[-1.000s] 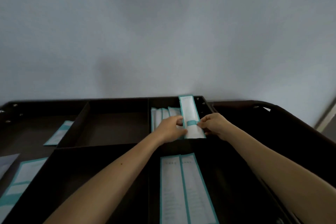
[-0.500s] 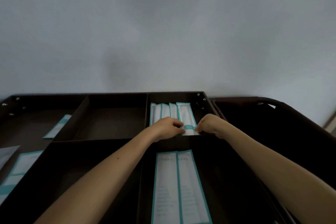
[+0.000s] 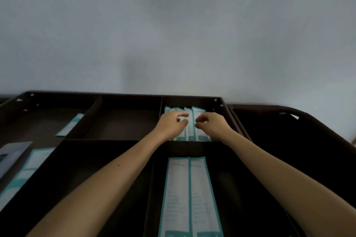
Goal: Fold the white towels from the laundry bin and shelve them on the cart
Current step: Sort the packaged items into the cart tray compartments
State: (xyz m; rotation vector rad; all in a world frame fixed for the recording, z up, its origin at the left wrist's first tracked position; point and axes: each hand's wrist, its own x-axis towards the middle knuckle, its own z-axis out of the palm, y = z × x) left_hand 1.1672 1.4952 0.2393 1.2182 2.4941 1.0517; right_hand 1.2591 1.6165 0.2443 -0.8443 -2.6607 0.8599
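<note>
On the cart top, the far right compartment holds a row of white-and-teal packets, their print too faint to read. The left hand hovers over them, fingers apart and loose; the right hand curls its fingertips at the rightmost packet, grip unclear

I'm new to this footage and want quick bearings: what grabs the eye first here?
Two bare forearms reach to the far right compartment of a dark divided tray, where the left hand and right hand meet over a row of teal-edged white packets. Nearer, two long teal-edged packets lie side by side in the compartment between the arms.
</note>
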